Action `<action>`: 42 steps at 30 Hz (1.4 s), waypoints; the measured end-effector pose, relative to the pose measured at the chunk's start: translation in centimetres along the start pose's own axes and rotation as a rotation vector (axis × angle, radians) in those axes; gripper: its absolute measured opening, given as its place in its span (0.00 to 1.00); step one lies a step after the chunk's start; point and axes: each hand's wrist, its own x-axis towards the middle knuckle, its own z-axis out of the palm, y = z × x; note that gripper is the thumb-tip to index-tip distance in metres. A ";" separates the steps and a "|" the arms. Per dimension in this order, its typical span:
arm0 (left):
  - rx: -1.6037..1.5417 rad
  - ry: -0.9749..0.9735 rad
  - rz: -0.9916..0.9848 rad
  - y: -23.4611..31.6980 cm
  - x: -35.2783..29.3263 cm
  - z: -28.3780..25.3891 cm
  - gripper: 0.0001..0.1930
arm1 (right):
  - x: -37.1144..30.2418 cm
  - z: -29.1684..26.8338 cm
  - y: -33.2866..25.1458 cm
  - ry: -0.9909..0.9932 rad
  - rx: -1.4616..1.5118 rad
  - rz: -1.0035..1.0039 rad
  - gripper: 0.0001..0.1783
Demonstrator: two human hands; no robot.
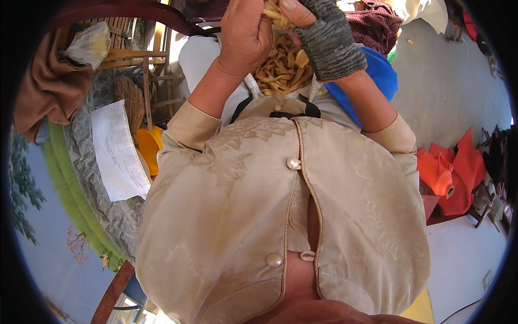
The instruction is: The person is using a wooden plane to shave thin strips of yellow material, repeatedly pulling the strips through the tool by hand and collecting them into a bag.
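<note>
Braid (276, 15), pale gold, is at the top middle of my head view, between the two hands and partly cut off by the upper edge. Going across from the left, I have a brown cloth (59, 86) hanging in folds, with a clear bag (89, 44) beside its top. Next comes a broom (129, 97), its bristles just above a white sheet (120, 151), and a yellow tub (149, 147) partly behind that sheet. The left hand (245, 35) is bare and curled against the plait; its fingertips run out of my picture, so I cannot tell whether it grips. Below the plait, on the lap, I see a heap of yellowish strips (283, 67). The right hand (326, 40), in a grey fingerless glove (334, 51), pinches the plait, thumb laid along it. Just past that wrist lies a blue cloth (377, 81), with a dark red checked cloth (373, 26) above it. Farther right I get a red roll (440, 178) next to loose red fabric (467, 173), above a white surface (467, 264).
</note>
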 end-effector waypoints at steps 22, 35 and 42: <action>-0.530 -0.091 -0.740 -1.8 -5.3 2.1 0.07 | 0.3 -2.0 7.6 -0.067 -0.386 0.142 0.19; -0.368 -0.156 -0.651 -4.1 -4.6 0.8 0.08 | 1.7 -6.6 11.3 0.039 0.347 0.288 0.14; 0.183 -0.428 -0.166 -2.0 -4.6 1.3 0.17 | 0.5 -3.7 11.0 -0.063 -0.071 0.165 0.12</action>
